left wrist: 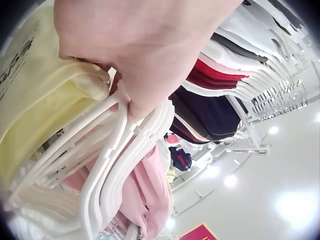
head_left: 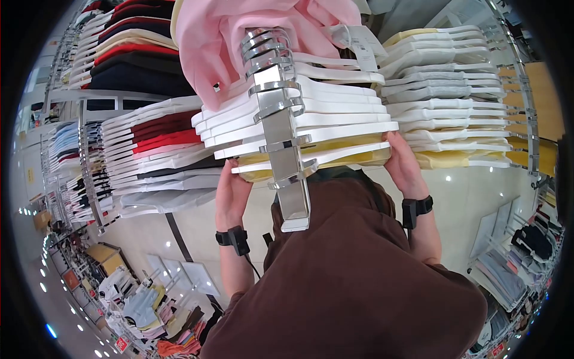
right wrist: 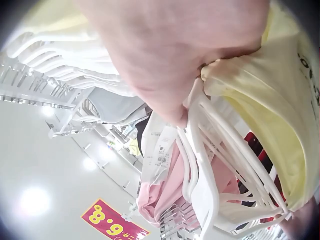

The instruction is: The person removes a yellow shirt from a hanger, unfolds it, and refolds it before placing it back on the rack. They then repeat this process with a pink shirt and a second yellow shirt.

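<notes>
A pale yellow shirt [head_left: 359, 158] hangs on a white hanger [head_left: 342, 155] near the front end of a metal rail [head_left: 286, 161]. My left hand [head_left: 233, 190] pinches the hanger's left end and the shirt's shoulder between thumb and fingers. At the opposite end, my right hand [head_left: 406, 166] grips the hanger and shirt shoulder the same way. In both wrist views the fingers are partly hidden behind the palm and yellow cloth [right wrist: 280, 110]. Several bare white hangers [head_left: 341, 106] stand close behind on the rail.
Pink garments [head_left: 221, 48] with a white tag [head_left: 362, 52] hang farther back. Side racks hold dark and red clothes [head_left: 143, 66] at left, and grey and yellow clothes [head_left: 442, 90] at right. A red price sign [right wrist: 114, 220] appears in the right wrist view.
</notes>
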Demonstrator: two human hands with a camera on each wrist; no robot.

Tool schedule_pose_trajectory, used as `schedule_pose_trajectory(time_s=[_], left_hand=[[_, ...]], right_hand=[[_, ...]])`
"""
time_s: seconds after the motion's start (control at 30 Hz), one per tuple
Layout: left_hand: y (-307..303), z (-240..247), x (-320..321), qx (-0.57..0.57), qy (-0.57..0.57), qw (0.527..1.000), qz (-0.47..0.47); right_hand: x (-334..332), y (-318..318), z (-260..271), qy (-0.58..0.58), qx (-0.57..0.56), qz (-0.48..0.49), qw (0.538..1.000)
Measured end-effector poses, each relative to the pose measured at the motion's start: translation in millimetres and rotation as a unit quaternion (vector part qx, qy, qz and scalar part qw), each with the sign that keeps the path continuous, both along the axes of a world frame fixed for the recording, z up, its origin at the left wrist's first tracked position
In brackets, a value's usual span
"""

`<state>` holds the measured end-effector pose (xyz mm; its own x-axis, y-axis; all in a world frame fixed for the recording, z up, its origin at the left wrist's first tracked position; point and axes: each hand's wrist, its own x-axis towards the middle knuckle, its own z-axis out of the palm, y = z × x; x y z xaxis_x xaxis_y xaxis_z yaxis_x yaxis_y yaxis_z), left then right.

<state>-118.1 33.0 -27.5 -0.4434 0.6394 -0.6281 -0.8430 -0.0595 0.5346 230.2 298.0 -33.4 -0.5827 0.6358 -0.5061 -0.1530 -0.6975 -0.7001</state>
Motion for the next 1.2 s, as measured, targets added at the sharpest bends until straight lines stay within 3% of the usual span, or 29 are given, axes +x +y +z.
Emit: schedule_pose_trajectory(time_s=[0.07, 0.13, 0.2, 0.27, 0.33, 0.43, 0.47, 0.5, 0.63, 0.67, 0.73, 0.8, 0.87, 0.93, 1.0, 1.07, 1.17, 1.2], left_hand=[[-9.1, -5.9, -5.5, 0.003, 0.006, 1.0, -0.016], [-11.8, -1.8, -6.8, -0.051, 0.169, 0.983, -0.054], [-15.9, -3.5, -11.2, -0.082, 0.223, 0.969, -0.063], [-19.4, -4.6, -11.0, -0.113, 0.275, 0.952, -0.073], [-16.0, 8.0, -6.6, -0.178, 0.388, 0.898, -0.103], [-10.7, 19.7, -2.1, -0.198, 0.461, 0.858, -0.109], [-10.5, 24.3, -0.6, -0.198, 0.461, 0.858, -0.109], [-10.0, 29.0, 0.7, -0.236, 0.493, 0.827, -0.128], [-2.1, 50.2, 11.3, -0.306, 0.583, 0.738, -0.149], [-0.1, 57.4, 14.6, -0.311, 0.583, 0.736, -0.145], [8.3, 69.5, 22.7, -0.282, 0.671, 0.672, -0.139], [11.5, 77.8, 31.4, -0.272, 0.678, 0.667, -0.145], [13.7, 84.8, 39.0, -0.246, 0.724, 0.615, -0.192], [16.4, 89.7, 46.1, -0.247, 0.715, 0.616, -0.22], [22.3, 91.1, 54.4, -0.261, 0.667, 0.678, -0.166], [19.3, 90.5, 50.7, -0.261, 0.655, 0.689, -0.166], [8.6, 90.5, 40.6, -0.288, 0.658, 0.661, -0.216], [4.6, 87.2, 36.8, -0.276, 0.707, 0.617, -0.211]], right_hand=[[10.6, 5.8, -13.9, -0.042, 0.033, 0.016, 0.998], [11.6, 7.4, -13.6, -0.084, 0.065, 0.031, 0.994], [10.0, 8.4, -6.5, -0.171, 0.194, 0.05, 0.965], [6.4, 6.8, 7.3, -0.183, 0.215, 0.052, 0.958], [2.4, 4.7, 17.3, -0.195, 0.235, 0.054, 0.951], [-4.2, 1.6, 29.7, -0.189, 0.295, 0.053, 0.935], [-5.7, -1.4, 36.2, -0.22, 0.378, 0.059, 0.897], [-7.9, -4.2, 43.8, -0.249, 0.458, 0.065, 0.851], [-21.3, -16.9, 74.3, -0.276, 0.462, 0.069, 0.84], [-23.5, -17.8, 73.0, -0.272, 0.482, 0.057, 0.831], [-28.7, -19.6, 73.7, -0.264, 0.504, 0.047, 0.821], [-26.6, -23.3, 81.1, -0.268, 0.52, 0.071, 0.808], [-28.7, -28.8, 85.6, -0.261, 0.524, 0.08, 0.807], [-33.4, -32.1, 87.9, -0.252, 0.528, 0.087, 0.806], [-35.8, -33.0, 88.9, -0.223, 0.524, 0.093, 0.816], [-31.7, -33.9, 85.2, -0.22, 0.514, 0.087, 0.825], [-22.8, -30.7, 76.5, -0.224, 0.509, 0.087, 0.826], [-19.2, -28.5, 74.8, -0.233, 0.516, 0.09, 0.819]])
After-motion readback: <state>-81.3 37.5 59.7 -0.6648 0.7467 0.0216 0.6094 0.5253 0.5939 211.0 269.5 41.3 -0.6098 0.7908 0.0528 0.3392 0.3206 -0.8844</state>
